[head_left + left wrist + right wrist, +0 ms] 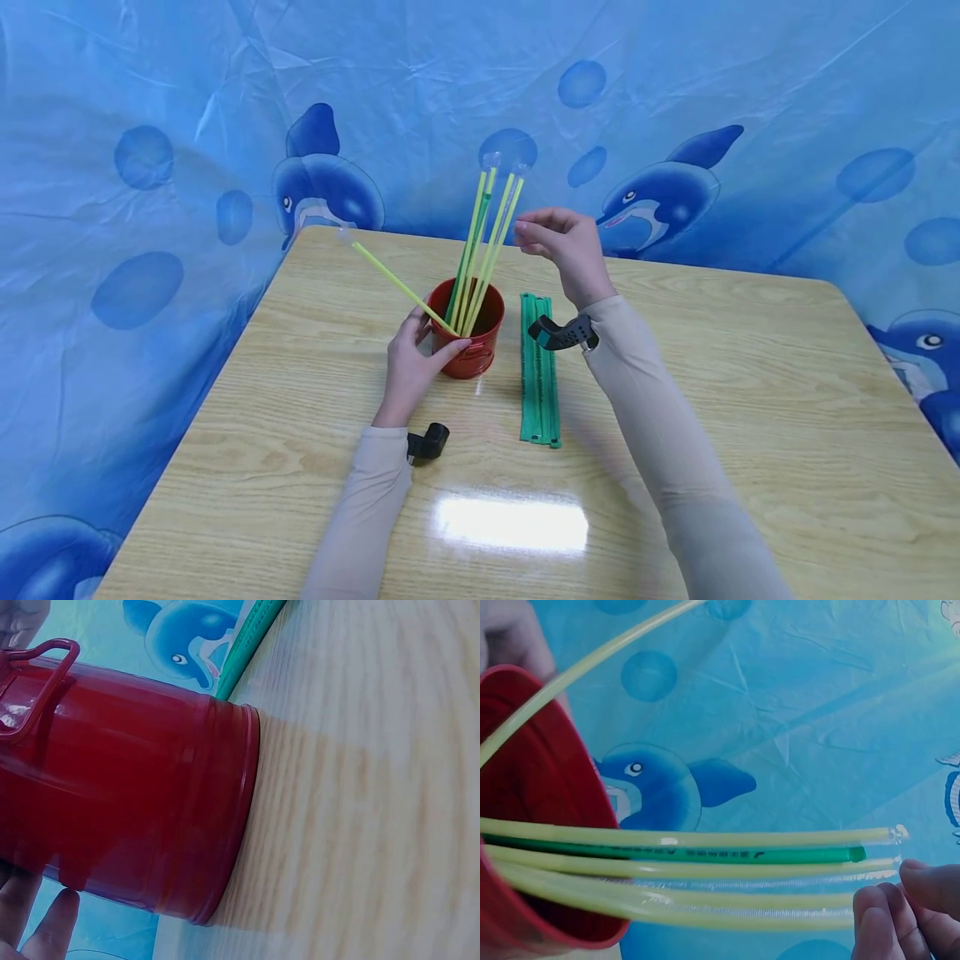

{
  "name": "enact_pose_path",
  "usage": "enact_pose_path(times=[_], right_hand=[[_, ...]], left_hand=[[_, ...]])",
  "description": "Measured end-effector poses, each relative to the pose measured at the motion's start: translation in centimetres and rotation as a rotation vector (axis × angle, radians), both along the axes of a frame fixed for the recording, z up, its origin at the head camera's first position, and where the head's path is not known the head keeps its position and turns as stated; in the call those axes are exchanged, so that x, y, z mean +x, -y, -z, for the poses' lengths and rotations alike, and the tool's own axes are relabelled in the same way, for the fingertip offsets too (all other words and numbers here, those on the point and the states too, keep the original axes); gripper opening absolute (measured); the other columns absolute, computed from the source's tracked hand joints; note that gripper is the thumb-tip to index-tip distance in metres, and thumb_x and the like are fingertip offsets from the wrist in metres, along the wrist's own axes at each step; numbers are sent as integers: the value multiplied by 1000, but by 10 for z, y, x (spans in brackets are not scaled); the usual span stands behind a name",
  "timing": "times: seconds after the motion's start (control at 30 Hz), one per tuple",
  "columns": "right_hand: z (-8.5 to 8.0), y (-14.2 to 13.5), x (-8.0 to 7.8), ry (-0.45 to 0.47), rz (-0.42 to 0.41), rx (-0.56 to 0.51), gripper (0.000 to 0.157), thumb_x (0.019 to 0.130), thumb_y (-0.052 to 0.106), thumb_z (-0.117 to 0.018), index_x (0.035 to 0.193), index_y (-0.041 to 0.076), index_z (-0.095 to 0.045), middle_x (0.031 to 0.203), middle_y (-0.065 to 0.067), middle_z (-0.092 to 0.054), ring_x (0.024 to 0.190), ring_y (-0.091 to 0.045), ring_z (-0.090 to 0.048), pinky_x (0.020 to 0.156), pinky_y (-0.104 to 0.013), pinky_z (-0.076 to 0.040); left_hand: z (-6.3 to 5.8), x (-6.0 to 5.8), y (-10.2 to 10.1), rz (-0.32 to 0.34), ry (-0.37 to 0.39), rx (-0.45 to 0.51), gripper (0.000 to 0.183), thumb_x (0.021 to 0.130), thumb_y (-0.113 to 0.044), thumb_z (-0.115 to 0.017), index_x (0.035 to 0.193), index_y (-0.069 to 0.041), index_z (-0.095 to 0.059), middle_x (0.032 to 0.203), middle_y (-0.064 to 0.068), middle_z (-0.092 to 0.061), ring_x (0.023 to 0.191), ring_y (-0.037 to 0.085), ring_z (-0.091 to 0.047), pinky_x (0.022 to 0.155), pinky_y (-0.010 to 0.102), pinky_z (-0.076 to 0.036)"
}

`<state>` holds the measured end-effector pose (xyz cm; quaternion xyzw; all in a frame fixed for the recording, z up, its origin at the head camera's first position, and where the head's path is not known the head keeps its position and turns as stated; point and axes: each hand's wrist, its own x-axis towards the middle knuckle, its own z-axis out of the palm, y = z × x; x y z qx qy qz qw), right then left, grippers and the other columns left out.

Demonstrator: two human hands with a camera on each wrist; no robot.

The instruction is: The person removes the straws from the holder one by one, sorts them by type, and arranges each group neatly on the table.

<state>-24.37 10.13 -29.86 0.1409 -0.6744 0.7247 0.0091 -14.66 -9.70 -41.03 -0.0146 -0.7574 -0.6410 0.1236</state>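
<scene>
A small red bucket (468,360) stands upright on the wooden table. My left hand (408,364) grips its left side, thumb near the front rim and fingers round the side; fingers (52,922) show in the left wrist view. Several yellow straws (491,250), with clear film ends, stand in the bucket beside a green straw (802,856). Another yellow straw (393,279) leans far out to the left. To the right of the upright straws is my right hand (566,250), its fingers bent and fingertips close to the straws. I see nothing between them.
Several flat green printed strips (540,375) lie side by side to the right of the bucket. The wooden table (262,467) reaches back to a blue dolphin-print sheet (450,75). Each wrist carries a black camera mount (562,333).
</scene>
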Motion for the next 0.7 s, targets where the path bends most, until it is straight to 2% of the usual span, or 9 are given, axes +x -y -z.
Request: enact_pose_path(times=[0.1, 0.33, 0.7], right_hand=[[-4, 5, -4, -5, -2, -9, 8, 87, 10, -68, 92, 3, -70, 84, -7, -67, 77, -22, -65, 82, -36, -53], [-9, 15, -11, -14, 14, -2, 15, 87, 10, -68, 96, -2, -69, 84, -7, -67, 77, -21, -67, 81, -36, -54], [-11, 27, -23, -40, 67, -4, 14, 87, 7, -67, 96, -3, -69, 82, -6, -67, 74, -17, -65, 76, -31, -56]], left_hand=[[0, 0, 0, 8, 2, 9, 70, 77, -20, -80, 137, -7, -45, 136, 12, -48, 124, 27, -47, 104, 40, -39], [0, 0, 0, 11, 2, 12, 70, 78, -19, -79, 137, -7, -45, 136, 12, -48, 124, 27, -46, 104, 41, -39], [2, -1, 0, -1, -2, -6, 70, 78, -18, -79, 137, -6, -45, 135, 13, -49, 123, 27, -48, 104, 41, -39]])
